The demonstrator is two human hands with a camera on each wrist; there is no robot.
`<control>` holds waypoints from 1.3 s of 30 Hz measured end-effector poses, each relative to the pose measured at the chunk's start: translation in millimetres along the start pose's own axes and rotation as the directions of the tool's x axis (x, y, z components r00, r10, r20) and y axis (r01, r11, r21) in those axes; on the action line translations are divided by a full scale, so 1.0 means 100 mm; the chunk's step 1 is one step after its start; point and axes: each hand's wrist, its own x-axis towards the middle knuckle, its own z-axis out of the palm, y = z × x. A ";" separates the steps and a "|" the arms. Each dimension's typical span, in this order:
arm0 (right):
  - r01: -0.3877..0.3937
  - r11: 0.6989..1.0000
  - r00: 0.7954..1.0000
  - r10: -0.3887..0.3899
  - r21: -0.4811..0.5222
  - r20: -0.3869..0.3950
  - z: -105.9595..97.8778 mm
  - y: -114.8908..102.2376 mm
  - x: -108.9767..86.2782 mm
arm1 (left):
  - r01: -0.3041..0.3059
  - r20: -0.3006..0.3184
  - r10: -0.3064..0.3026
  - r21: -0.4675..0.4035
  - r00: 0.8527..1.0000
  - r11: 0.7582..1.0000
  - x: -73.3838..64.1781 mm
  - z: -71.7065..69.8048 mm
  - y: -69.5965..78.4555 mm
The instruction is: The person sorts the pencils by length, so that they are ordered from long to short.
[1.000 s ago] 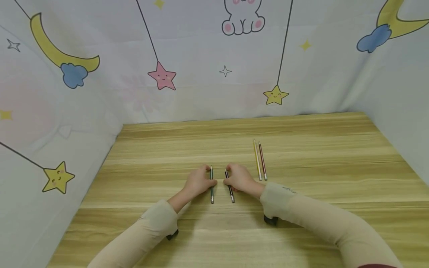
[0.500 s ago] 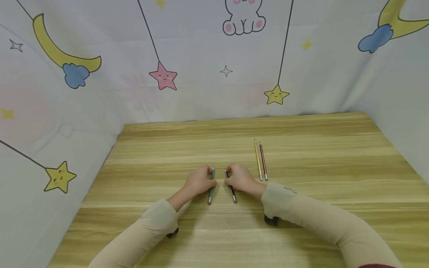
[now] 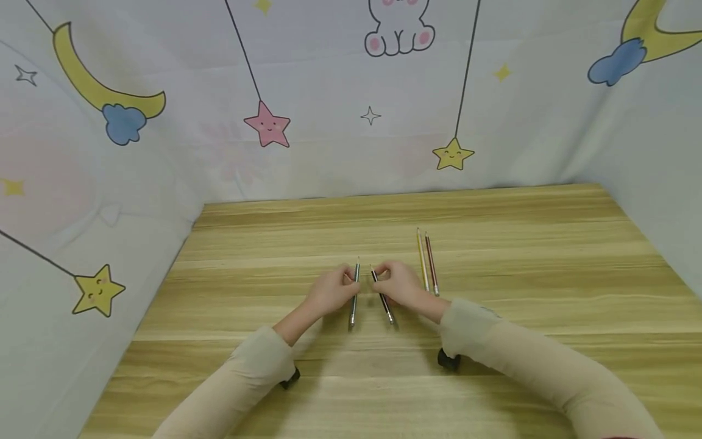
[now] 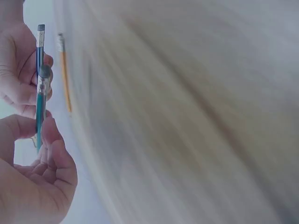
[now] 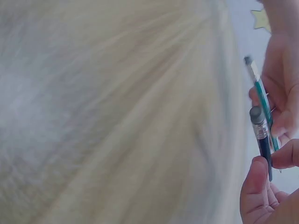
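Between thumb and fingers my left hand [image 3: 331, 290] pinches a green pencil [image 3: 354, 305], held slightly above the table with its eraser end toward me. Close by on the right, my right hand [image 3: 400, 284] pinches a dark pencil [image 3: 386, 303] the same way, its tip leaning left. The two pencils stand a small gap apart, tips nearer each other than the eraser ends. In the left wrist view the green pencil's eraser [image 4: 44, 71] shows in front of the other hand. The right wrist view has the dark pencil's eraser [image 5: 256, 113] up close.
A yellow pencil [image 3: 423, 259] and a dark red pencil [image 3: 432, 263] lie side by side on the wooden table [image 3: 263, 238], just beyond my right hand. A white cloth [image 3: 329, 79] printed with stars and moons hangs behind the table and at its sides.
Both hands have lifted their pencils off the table and moved a little away from me. The left hand has shifted right, closer to the right hand.
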 end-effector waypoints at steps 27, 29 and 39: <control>0.059 0.973 0.994 -0.038 0.222 -0.100 -0.53 -0.03 -0.29 | -0.009 0.106 0.086 -0.583 0.991 0.812 0.12 0.35 0.55; 0.056 0.974 0.994 -0.034 0.221 -0.103 -0.58 0.02 -0.29 | -0.008 0.108 0.086 -0.578 0.990 0.816 0.15 0.37 0.60; 0.060 0.972 0.991 -0.030 0.227 -0.132 -0.86 0.24 -0.35 | 0.008 0.102 0.059 -0.561 0.993 0.828 0.40 0.51 0.85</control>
